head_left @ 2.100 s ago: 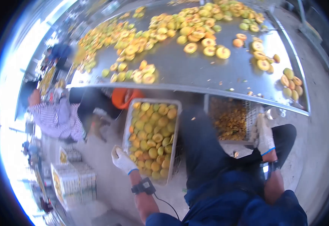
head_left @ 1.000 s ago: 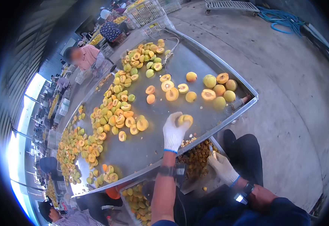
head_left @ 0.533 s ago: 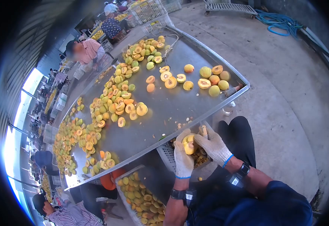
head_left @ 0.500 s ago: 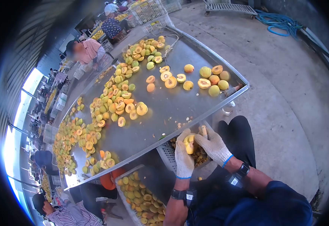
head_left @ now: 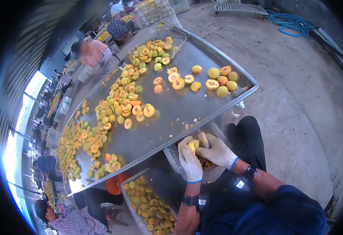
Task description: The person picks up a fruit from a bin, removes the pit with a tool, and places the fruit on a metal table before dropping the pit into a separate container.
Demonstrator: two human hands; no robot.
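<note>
My left hand point(head_left: 189, 162), in a white knitted glove, is wrapped round a yellow peach piece point(head_left: 193, 146). Close beside it, my gloved right hand point(head_left: 219, 152) grips a tool with a pale, wood-like handle point(head_left: 204, 138); its working end is hidden by the fruit and fingers. Both hands are just off the near edge of the metal table point(head_left: 167, 111), over a crate point(head_left: 173, 157) with brown and yellowish scraps in it. Cut peach halves point(head_left: 177, 83) and several whole peaches point(head_left: 213, 72) lie on the table ahead.
A long heap of peach halves point(head_left: 118, 102) runs along the table's far side. A crate full of peaches point(head_left: 150, 203) stands left of my legs. Co-workers sit across the table point(head_left: 95, 55) and at lower left point(head_left: 75, 217). A blue hose point(head_left: 291, 24) lies on the floor.
The peach piece has turned in my left hand and shows less of its cut face. My right hand has shifted slightly left, the handle tilting. The person across the table has moved an arm.
</note>
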